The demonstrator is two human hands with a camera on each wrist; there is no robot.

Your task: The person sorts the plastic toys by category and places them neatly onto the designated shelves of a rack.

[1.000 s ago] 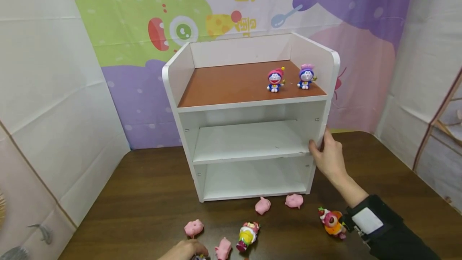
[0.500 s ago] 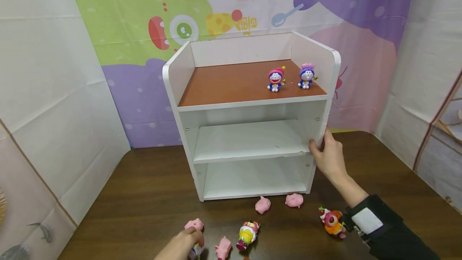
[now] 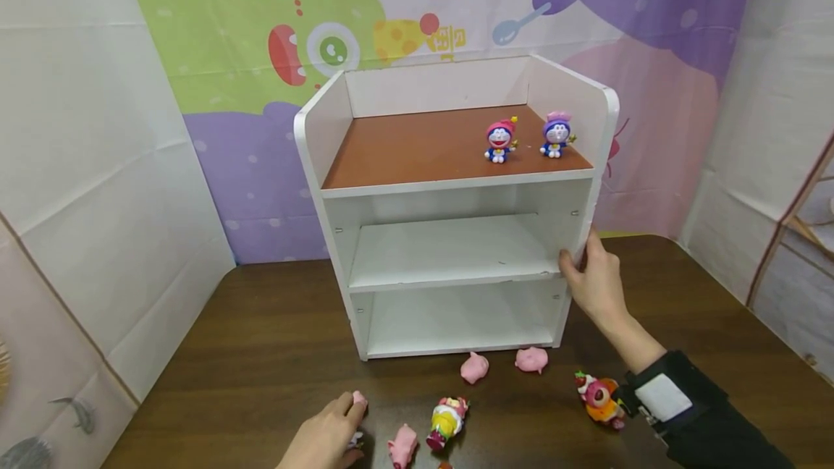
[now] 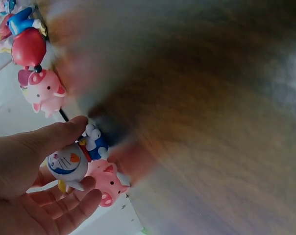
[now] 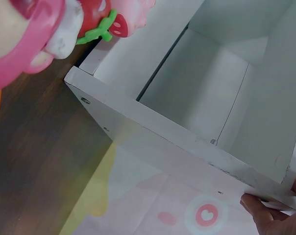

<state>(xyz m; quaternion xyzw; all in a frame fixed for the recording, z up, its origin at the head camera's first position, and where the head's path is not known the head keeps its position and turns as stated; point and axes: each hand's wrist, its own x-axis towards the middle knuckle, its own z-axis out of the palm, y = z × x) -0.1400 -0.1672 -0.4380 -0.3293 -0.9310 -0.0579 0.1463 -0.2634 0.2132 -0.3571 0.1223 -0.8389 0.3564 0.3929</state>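
My left hand [image 3: 322,434] is low in the head view, its thumb and fingers around a blue-and-white cat figurine [image 4: 69,164]. Most of that figurine is hidden by the hand in the head view. A pink pig figurine [image 4: 107,182] lies beside it, right at the fingertips. On the right, my right hand [image 3: 594,282] grips the side panel of a white shelf unit [image 3: 456,183], thumb on the front edge and fingers outside. Two cat figurines stand on its brown top board: one in a red hat [image 3: 499,142], one in a pink hat [image 3: 556,136].
Two pink pigs, a left one [image 3: 474,368] and a right one [image 3: 531,360], lie before the unit. Nearer are another pig [image 3: 402,446], a yellow-dressed bear figurine [image 3: 447,423] and an orange-dressed bear figurine [image 3: 601,400] by the right wrist. The brown table [image 3: 260,353] meets a patterned curtain [image 3: 228,187].
My left hand has moved up and slightly left with the cat figurine, now covering most of the pig there. The right hand keeps its hold on the shelf unit.
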